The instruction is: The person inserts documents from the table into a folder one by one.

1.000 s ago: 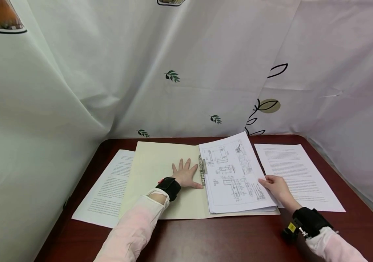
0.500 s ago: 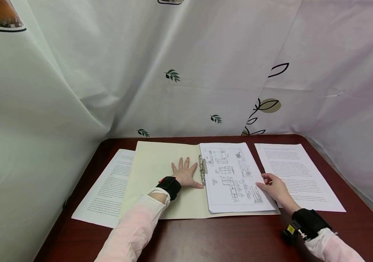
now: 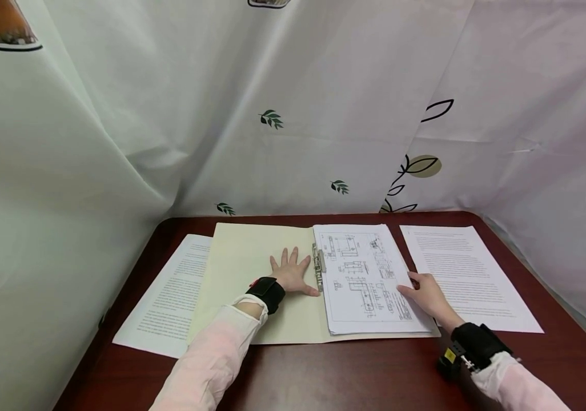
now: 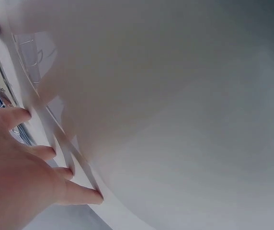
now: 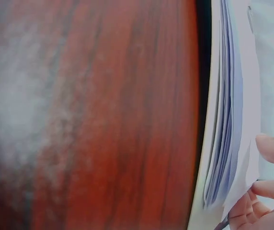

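A cream folder (image 3: 252, 245) lies spread flat on the table, with a metal clip (image 3: 318, 267) along its fold. My left hand (image 3: 292, 278) rests on the folder's left cover beside the clip, fingers spread. To the right of the fold lies a stack of paper, topped by a sheet with technical drawings (image 3: 360, 308). At the stack's right edge my right hand (image 3: 429, 297) pinches the paper. In the right wrist view, the thumb (image 5: 273, 149) is on the upper face of the paper (image 5: 245, 163) and the other fingers are at its edge; how many sheets they hold cannot be told.
A printed text sheet (image 3: 169, 308) lies at the left, partly under the folder. Another text sheet (image 3: 478, 274) lies at the right, behind my right hand. The dark red table (image 3: 344, 377) backs onto a pale hanging cloth (image 3: 324, 114).
The drawing sheet, its far right corner raised a second ago, now lies down on the stack. My right hand has shifted slightly left along with its thumb. The left hand stays in place.
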`<state>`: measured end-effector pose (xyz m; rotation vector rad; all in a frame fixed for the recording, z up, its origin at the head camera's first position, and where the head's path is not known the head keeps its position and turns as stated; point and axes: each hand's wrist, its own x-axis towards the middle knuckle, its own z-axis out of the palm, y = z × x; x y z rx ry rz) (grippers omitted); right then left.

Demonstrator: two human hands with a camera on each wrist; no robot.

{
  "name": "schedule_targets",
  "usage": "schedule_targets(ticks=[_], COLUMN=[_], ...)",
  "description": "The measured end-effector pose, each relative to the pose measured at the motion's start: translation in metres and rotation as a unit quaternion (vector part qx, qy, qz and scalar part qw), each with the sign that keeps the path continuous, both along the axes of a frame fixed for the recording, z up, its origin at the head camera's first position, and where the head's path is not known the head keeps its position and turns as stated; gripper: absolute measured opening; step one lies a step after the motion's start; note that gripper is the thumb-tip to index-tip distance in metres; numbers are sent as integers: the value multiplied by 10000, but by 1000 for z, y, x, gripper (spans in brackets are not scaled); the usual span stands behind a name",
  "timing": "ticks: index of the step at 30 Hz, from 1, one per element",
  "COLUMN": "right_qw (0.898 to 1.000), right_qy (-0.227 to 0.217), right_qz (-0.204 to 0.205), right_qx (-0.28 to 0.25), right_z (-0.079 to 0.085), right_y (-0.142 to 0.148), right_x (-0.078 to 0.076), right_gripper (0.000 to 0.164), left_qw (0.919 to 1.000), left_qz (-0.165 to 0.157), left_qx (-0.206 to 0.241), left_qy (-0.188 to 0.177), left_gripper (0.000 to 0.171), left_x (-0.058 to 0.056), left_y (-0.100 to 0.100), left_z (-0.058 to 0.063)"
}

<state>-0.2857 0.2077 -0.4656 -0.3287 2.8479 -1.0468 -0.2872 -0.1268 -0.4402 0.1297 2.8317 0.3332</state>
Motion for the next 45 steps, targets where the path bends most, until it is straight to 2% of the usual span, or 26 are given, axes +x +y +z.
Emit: schedule_targets(ticks=[15,22,28,30,36,45], right_qw=[9995,9999,9989,9984,9937,9825], right_qy=[-280,17,386,389,-70,-492], right_qz=[-55,-99,-273,-389,-1042,-1690], right_qx=[158,-4,59,144,399,610], right_z=[6,16,26,28,29,16], right_y=[0,12,45,60,106,152], right_x=[-4,-10,-25,-31,-41,-42], right_gripper=[60,54,51,51,57,60], left_qw=[10000,10000,9999,9999,10000,9999], left_qz=[-28,19,30,24,13,51], left_qx=[30,24,41,54,22,39], left_qy=[26,58,102,100,96,105], left_gripper=[101,101,101,101,101,101], left_x=[0,1,2,2,3,4], left_y=[-1,0,0,0,0,0], left_z=[2,1,-1,-1,-1,2])
